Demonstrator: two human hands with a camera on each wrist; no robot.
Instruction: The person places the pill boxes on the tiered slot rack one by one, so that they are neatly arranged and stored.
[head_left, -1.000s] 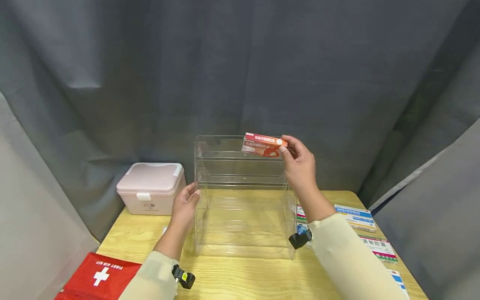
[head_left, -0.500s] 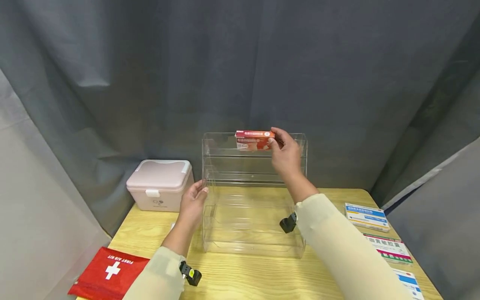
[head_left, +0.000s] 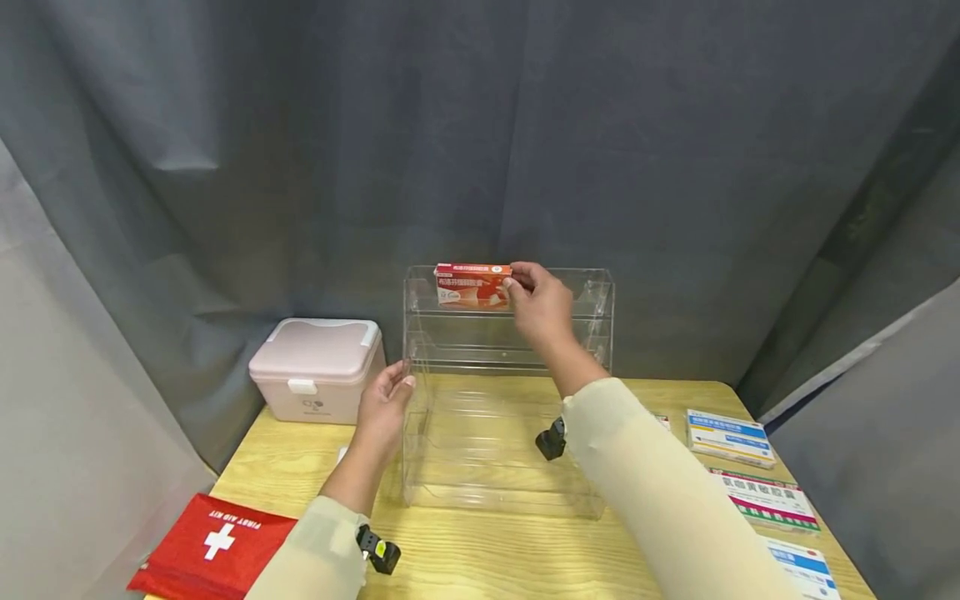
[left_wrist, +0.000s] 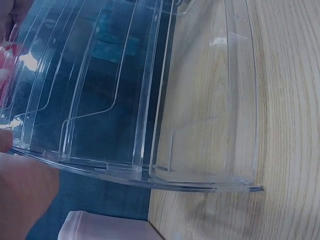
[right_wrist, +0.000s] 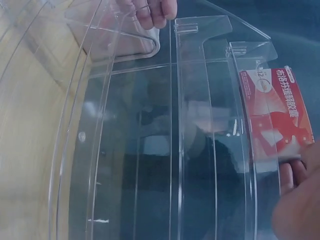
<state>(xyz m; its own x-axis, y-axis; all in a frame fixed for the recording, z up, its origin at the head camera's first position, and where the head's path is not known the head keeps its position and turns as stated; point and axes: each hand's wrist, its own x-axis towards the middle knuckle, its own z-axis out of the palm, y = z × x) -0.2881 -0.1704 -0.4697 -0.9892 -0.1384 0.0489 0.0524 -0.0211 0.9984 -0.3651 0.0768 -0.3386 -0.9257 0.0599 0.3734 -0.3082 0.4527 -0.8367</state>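
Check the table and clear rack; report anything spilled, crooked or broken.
Nothing looks spilled or broken. One small oddity: the first-aid pouch at the left front of the table, whose lettering is upside down from the person's side. The rack and medicine box look intact.

A dark grey curtain [head_left: 480,125] hung in folds across twelve o'clock, catching a faint sheen near ten. A paler partition [head_left: 75,400] stood towards nine; a light-wood table [head_left: 480,554] with visible grain spread towards six.
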